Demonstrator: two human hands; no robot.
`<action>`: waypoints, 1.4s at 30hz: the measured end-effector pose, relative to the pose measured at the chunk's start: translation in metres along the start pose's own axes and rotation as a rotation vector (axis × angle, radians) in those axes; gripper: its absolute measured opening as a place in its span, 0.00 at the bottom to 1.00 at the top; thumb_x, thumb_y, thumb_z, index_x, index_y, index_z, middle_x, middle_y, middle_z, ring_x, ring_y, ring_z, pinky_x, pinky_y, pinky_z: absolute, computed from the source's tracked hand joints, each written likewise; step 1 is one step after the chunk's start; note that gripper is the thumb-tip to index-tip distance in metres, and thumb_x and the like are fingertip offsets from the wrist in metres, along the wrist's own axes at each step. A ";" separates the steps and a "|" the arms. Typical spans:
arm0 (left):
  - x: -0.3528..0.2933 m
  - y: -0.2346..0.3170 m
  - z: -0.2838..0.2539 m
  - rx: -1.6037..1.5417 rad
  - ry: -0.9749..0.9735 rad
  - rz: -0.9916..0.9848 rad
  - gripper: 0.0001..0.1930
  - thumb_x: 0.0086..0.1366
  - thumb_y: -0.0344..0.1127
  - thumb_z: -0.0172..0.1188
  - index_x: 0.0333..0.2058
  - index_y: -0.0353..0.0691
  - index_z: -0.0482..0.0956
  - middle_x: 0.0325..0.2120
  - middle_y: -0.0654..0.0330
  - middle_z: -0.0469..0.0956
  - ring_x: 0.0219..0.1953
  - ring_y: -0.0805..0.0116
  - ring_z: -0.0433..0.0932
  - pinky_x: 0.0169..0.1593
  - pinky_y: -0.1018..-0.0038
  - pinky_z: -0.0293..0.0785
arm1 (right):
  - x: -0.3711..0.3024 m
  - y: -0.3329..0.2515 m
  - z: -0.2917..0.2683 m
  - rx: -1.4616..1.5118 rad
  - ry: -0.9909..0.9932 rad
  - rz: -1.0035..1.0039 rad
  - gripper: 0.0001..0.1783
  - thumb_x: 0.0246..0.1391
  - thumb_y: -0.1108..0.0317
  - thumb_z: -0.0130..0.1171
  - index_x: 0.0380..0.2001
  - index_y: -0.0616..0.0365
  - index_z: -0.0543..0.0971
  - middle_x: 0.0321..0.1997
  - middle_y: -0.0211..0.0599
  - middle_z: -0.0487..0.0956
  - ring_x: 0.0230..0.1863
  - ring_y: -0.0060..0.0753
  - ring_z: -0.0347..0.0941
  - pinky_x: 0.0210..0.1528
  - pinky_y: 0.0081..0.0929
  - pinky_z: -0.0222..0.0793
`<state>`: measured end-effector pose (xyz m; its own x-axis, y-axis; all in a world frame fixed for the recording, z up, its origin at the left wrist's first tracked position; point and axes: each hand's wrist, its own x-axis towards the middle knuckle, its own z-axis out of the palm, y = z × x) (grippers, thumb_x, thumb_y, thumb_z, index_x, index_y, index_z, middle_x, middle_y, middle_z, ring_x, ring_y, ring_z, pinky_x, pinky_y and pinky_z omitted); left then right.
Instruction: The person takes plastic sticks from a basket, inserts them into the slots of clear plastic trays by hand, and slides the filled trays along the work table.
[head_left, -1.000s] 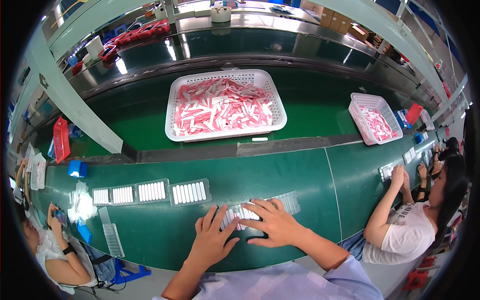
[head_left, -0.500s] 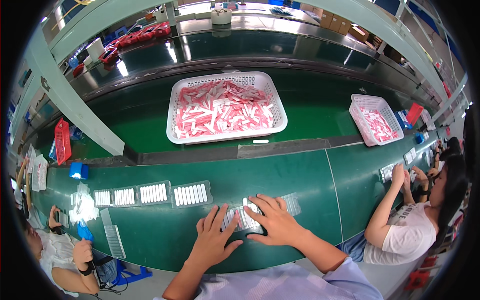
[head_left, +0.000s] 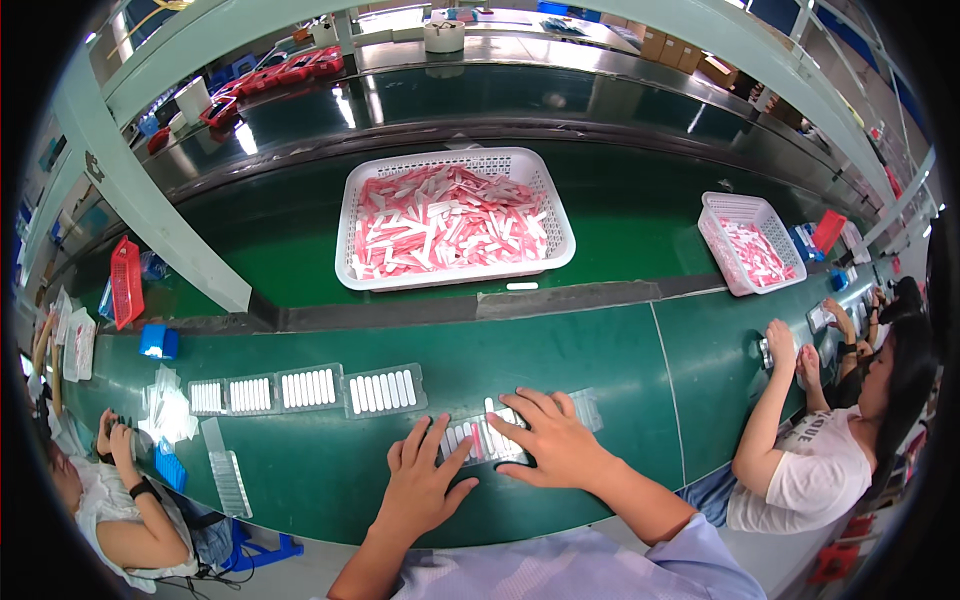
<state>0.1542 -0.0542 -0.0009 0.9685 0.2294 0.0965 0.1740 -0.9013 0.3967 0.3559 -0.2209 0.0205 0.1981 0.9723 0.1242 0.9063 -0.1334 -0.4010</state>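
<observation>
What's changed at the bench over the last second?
Right hand shifted slightly away from the body and rightward, away from the left hand. A white stick now shows poking past the far edge of the tray. No clear grasp or release. Right co-worker's hands have also moved. Unchanged: left hand roughly in place, row of filled trays, large white basket.

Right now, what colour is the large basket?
The large basket is white, best seen in the head view.
</observation>
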 end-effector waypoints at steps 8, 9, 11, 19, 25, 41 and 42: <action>-0.002 0.005 0.002 -0.034 0.031 0.020 0.30 0.61 0.49 0.71 0.62 0.53 0.78 0.70 0.47 0.62 0.72 0.44 0.59 0.66 0.48 0.55 | 0.001 -0.005 0.007 0.015 0.044 -0.063 0.26 0.53 0.47 0.69 0.52 0.49 0.84 0.66 0.39 0.73 0.68 0.45 0.65 0.64 0.48 0.57; -0.001 0.006 0.002 -0.025 0.038 0.031 0.30 0.60 0.49 0.71 0.61 0.53 0.78 0.70 0.48 0.62 0.71 0.45 0.59 0.65 0.49 0.55 | 0.002 -0.008 0.006 0.013 0.045 -0.061 0.26 0.53 0.47 0.69 0.52 0.49 0.84 0.66 0.39 0.73 0.68 0.45 0.65 0.64 0.48 0.57; 0.000 0.004 0.003 0.020 0.055 0.059 0.30 0.60 0.48 0.71 0.61 0.53 0.78 0.69 0.49 0.63 0.71 0.46 0.60 0.65 0.50 0.56 | 0.004 -0.013 0.007 -0.076 0.141 0.012 0.22 0.53 0.50 0.69 0.48 0.49 0.86 0.64 0.38 0.74 0.67 0.43 0.67 0.64 0.47 0.57; 0.007 0.005 -0.005 -0.025 0.104 0.002 0.30 0.59 0.44 0.72 0.60 0.45 0.77 0.66 0.54 0.68 0.69 0.51 0.63 0.64 0.52 0.58 | 0.015 -0.013 0.005 0.103 0.127 0.002 0.20 0.51 0.55 0.72 0.46 0.49 0.85 0.65 0.40 0.74 0.66 0.44 0.68 0.64 0.48 0.57; 0.003 -0.003 0.006 -0.050 0.115 0.007 0.30 0.58 0.43 0.73 0.58 0.42 0.77 0.63 0.57 0.72 0.66 0.54 0.67 0.63 0.53 0.59 | 0.021 -0.007 0.012 0.087 0.055 -0.017 0.23 0.48 0.55 0.75 0.48 0.49 0.84 0.67 0.40 0.72 0.69 0.45 0.65 0.65 0.49 0.54; 0.004 -0.009 0.011 -0.094 0.166 0.025 0.29 0.58 0.43 0.72 0.57 0.42 0.77 0.62 0.59 0.73 0.65 0.55 0.69 0.62 0.54 0.61 | 0.031 -0.004 0.008 0.257 0.227 -0.032 0.17 0.50 0.65 0.75 0.44 0.51 0.85 0.51 0.32 0.80 0.53 0.34 0.73 0.58 0.41 0.62; 0.004 -0.008 0.010 -0.091 0.162 0.027 0.29 0.58 0.43 0.72 0.57 0.42 0.77 0.62 0.59 0.73 0.65 0.55 0.69 0.62 0.54 0.61 | 0.031 -0.002 0.007 0.254 0.225 -0.034 0.17 0.50 0.65 0.75 0.44 0.51 0.85 0.51 0.32 0.80 0.53 0.34 0.73 0.58 0.41 0.62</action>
<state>0.1583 -0.0494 -0.0133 0.9300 0.2686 0.2508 0.1245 -0.8725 0.4725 0.3579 -0.1886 0.0185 0.2725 0.9050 0.3266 0.7973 -0.0223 -0.6032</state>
